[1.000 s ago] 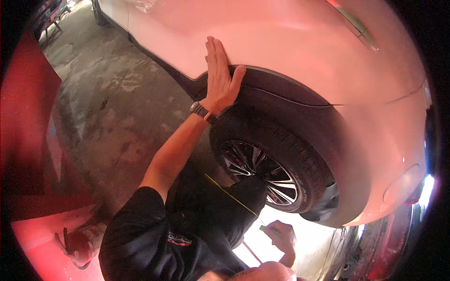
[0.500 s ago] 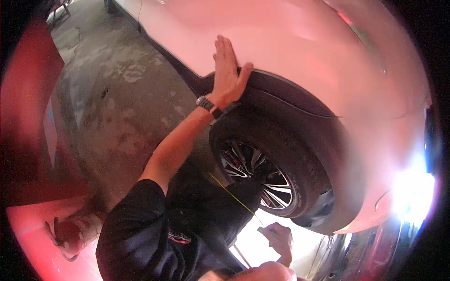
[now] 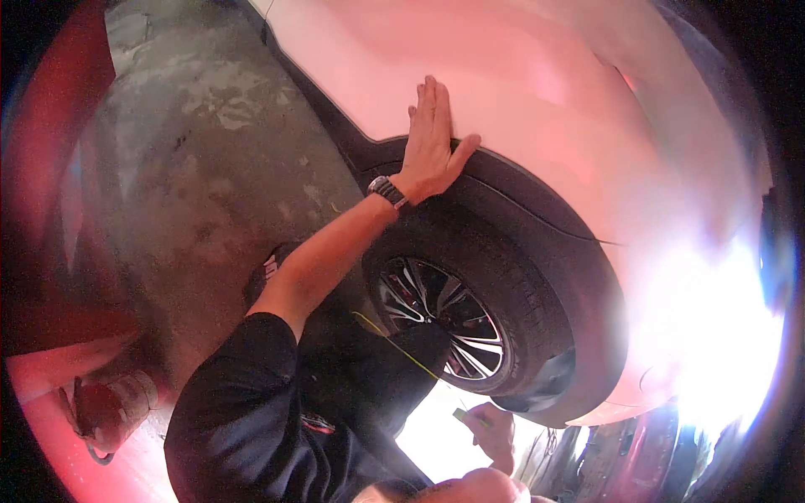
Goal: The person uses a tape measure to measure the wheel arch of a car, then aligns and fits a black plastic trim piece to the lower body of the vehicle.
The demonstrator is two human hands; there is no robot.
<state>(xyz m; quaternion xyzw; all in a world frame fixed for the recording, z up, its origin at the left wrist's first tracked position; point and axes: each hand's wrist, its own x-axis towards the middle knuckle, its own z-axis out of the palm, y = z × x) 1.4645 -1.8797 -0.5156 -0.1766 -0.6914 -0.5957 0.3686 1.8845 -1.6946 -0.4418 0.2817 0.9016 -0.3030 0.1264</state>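
Note:
My left hand (image 3: 432,151) lies flat against the pale car body (image 3: 520,84), just above the black wheel-arch trim (image 3: 570,243), with fingers stretched upward and thumb apart. My right hand (image 3: 495,432) is low beside the wheel, its fingers closed around a small yellow-green piece (image 3: 460,414); its exact kind does not show. A thin yellow strand (image 3: 402,350) runs slantwise over my dark-clothed leg toward that hand. Whether the two join is lost in glare. Between my hands stands the tyre (image 3: 520,289) with its black-and-silver wheel rim (image 3: 478,339).
Stained concrete floor (image 3: 210,168) stretches along the car's left. A dark red panel (image 3: 50,251) stands at the left edge. Near it sits a reddish-brown rounded object (image 3: 113,411) with a loop. Strong white glare (image 3: 713,327) washes out the right side.
The view has shifted, so the wheel appears farther left and my left hand farther right. My left hand stays flat on the car body. My right hand still grips the yellow-green piece.

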